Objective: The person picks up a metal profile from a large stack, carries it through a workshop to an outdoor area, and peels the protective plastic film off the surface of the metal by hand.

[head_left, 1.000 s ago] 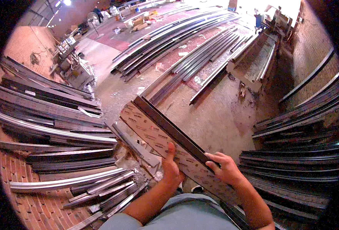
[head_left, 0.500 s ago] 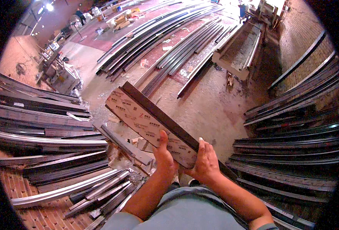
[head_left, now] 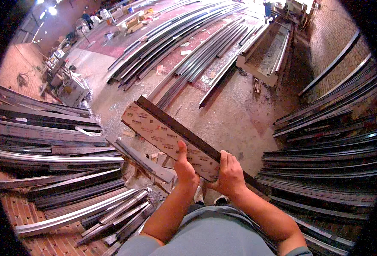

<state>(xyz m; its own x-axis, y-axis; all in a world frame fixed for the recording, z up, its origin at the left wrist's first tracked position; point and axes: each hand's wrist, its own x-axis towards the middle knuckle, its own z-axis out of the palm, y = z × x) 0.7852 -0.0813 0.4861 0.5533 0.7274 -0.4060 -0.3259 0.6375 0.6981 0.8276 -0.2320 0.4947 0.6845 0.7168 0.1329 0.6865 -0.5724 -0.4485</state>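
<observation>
I hold a short length of metal profile [head_left: 163,130] in front of my chest, angled from near right to far left. Its broad face is covered in pale printed film and its upper edge is dark brown. My left hand [head_left: 185,168] grips the near end from the left, thumb lying on the pale face. My right hand [head_left: 230,175] clasps the same end from the right, fingers over the dark edge. Both hands sit close together at the near end.
Stacks of long profiles [head_left: 52,153] lie to my left and more stacked profiles [head_left: 325,162] to my right. Short offcuts [head_left: 143,160] lie on the dusty floor below the held piece. Long curved rails [head_left: 197,47] cover the floor ahead, beside a trough-like frame [head_left: 267,51].
My right hand slid up the profile from further down its length to join the left hand at the near end. The piece drew closer and the view shifted slightly.
</observation>
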